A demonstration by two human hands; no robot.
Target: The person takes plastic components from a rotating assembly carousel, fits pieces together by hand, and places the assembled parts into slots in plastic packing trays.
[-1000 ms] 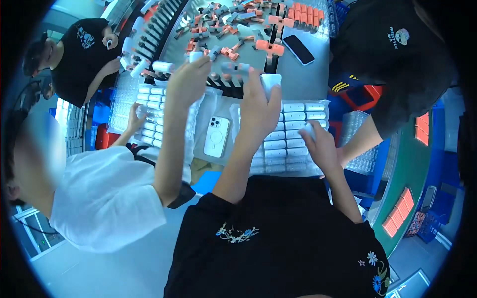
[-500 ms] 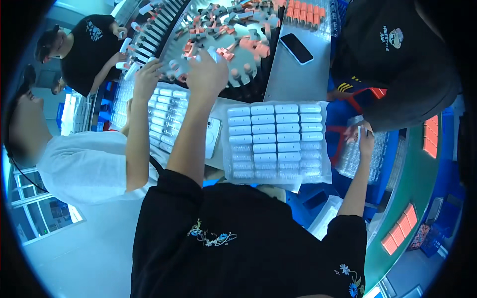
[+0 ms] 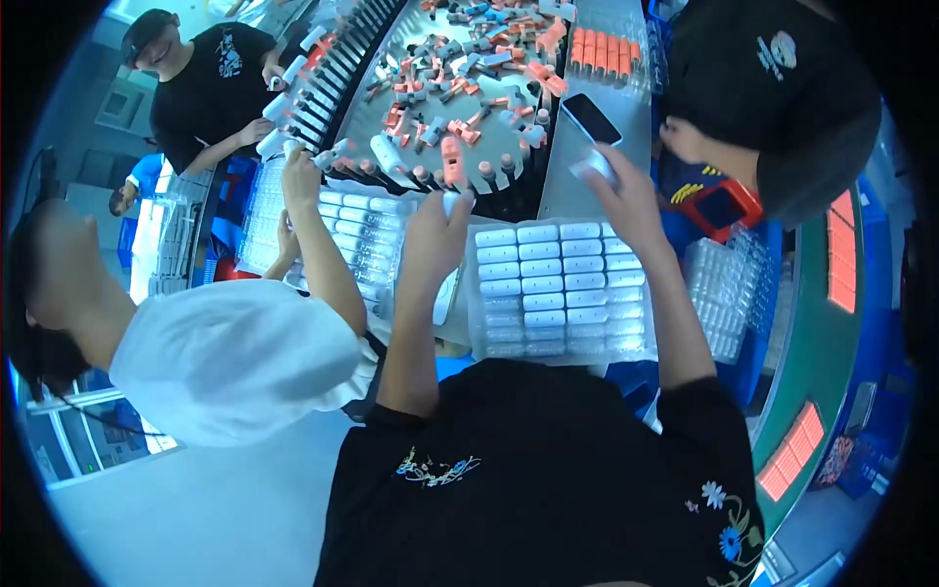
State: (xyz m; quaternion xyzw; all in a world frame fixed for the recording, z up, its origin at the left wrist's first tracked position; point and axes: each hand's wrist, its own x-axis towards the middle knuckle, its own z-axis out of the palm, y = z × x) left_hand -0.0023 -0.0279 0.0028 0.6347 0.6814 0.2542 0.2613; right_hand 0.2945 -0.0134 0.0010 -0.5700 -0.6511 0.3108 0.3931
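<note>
two hands up: left hand (image 3: pixel 433 238) pinches a white piece (image 3: pixel 451 202) by the pegs, right hand (image 3: pixel 626 191) grips a white capsule (image 3: pixel 593 166) above the tray (image 3: pixel 558 347).

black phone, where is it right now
In the head view the black phone lies screen up on the grey table, upper right of centre, just above the right hand and beside the round parts turntable.
</note>
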